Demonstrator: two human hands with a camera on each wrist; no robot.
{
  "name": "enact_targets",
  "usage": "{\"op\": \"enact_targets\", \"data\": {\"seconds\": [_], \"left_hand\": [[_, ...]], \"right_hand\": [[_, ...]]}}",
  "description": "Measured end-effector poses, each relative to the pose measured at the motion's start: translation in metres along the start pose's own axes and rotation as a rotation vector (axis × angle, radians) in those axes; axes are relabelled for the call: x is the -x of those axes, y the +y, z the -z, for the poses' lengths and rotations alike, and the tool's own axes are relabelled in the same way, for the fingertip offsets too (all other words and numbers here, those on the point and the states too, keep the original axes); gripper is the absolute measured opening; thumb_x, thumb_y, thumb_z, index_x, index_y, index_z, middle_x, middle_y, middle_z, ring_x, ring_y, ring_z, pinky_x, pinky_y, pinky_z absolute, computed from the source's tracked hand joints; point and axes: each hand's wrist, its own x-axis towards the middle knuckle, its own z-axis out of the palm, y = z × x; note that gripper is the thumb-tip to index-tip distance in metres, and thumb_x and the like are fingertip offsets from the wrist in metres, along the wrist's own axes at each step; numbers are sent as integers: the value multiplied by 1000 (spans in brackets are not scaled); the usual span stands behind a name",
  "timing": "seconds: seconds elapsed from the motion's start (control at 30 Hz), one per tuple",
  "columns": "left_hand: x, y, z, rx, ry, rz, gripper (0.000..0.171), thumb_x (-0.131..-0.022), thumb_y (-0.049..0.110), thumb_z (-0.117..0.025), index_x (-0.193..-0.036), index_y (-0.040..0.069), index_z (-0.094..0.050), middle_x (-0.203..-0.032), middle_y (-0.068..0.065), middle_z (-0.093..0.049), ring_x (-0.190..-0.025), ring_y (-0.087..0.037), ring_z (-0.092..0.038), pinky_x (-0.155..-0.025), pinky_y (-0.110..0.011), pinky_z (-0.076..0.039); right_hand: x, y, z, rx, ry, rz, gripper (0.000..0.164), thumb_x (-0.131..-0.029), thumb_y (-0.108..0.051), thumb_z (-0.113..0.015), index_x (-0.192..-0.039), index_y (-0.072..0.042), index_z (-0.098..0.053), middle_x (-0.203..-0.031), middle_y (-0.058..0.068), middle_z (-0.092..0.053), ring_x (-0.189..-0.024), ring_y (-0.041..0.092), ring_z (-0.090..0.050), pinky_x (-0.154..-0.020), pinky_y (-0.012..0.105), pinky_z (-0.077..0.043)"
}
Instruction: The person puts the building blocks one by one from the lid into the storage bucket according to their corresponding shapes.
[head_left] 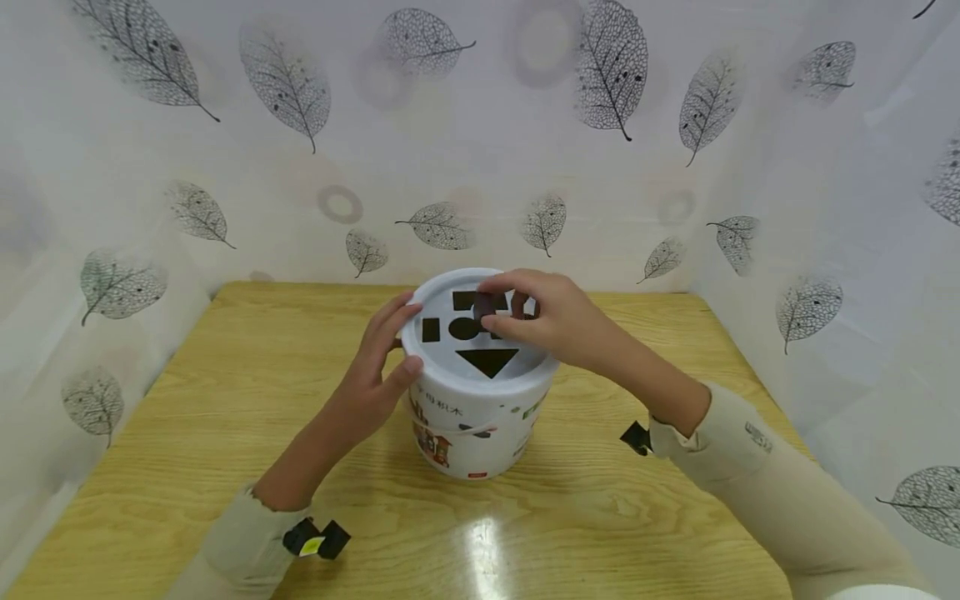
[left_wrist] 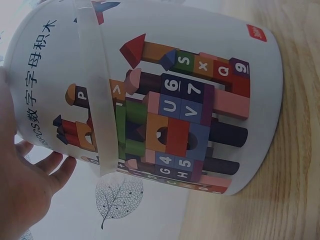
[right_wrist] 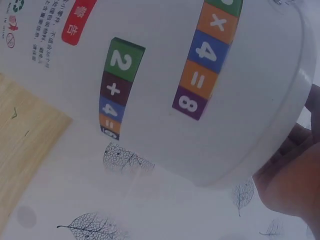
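Note:
A white bucket (head_left: pixel 480 425) printed with colourful toy blocks stands upright on the table. Its white lid (head_left: pixel 442 362) has dark cut-outs, among them a square, a circle and a triangle. My left hand (head_left: pixel 378 358) rests against the lid's left rim, thumb toward the front and fingers farther back; in the left wrist view this hand (left_wrist: pixel 25 185) lies along the bucket's upper side. Over the lid, my right hand (head_left: pixel 551 312) pinches a small dark purple block (head_left: pixel 484 308) between thumb and fingers. The block overlaps the cut-outs near the circle. The right wrist view shows only part of that hand (right_wrist: pixel 295 175).
The wooden table (head_left: pixel 285 375) extends around the bucket. White cloth (head_left: pixel 480 167) with leaf prints hangs behind it and on both sides. A pale handle (left_wrist: pixel 97 85) curves across the bucket's printed side.

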Motion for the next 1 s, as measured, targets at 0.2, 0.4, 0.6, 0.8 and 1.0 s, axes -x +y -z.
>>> {"op": "enact_targets", "data": {"seconds": [0.2,0.4,0.6,0.8,1.0], "left_hand": [[0,0,0,14,-13,5,63,-105,51,-45,-159,23,-29,-168,0,-12,-149,-24,-23,-110,-57,-34],[0,2,0,17,-21,20,62,-105,49,-45,-159,23,-27,-168,-2,-11,-149,-24,-23,-111,-57,-33],[0,2,0,16,-19,14,64,-105,52,-44,-160,23,-27,-168,0,-10,-149,-24,-23,-111,-57,-34],[-1,2,1,21,-21,4,64,-105,50,-44,-160,24,-25,-168,2,-10,-150,-24,-22,-111,-57,-33],[0,2,1,19,-24,-1,65,-105,49,-44,-161,22,-24,-168,2,-9,-149,-24,-23,-111,-55,-34]], "right_hand": [[-16,-11,-13,-6,-53,15,39,-94,-33,-72,-129,-18,-67,-110,-9,-68,-87,12,-58,-72,32,-51],[-28,-19,-19,-2,-93,-7,34,-95,-35,-72,-126,-21,-67,-105,-12,-68,-85,11,-60,-72,32,-52],[-35,-21,-23,-19,-123,-32,37,-94,-36,-73,-127,-21,-66,-101,-9,-68,-88,9,-63,-77,32,-53],[-38,-23,-26,-23,-112,-28,35,-93,-35,-74,-124,-21,-67,-101,-9,-69,-87,10,-62,-78,31,-53],[-39,-26,-31,-12,-121,-6,34,-93,-33,-74,-123,-18,-68,-102,-7,-69,-86,10,-61,-77,30,-52]]}}
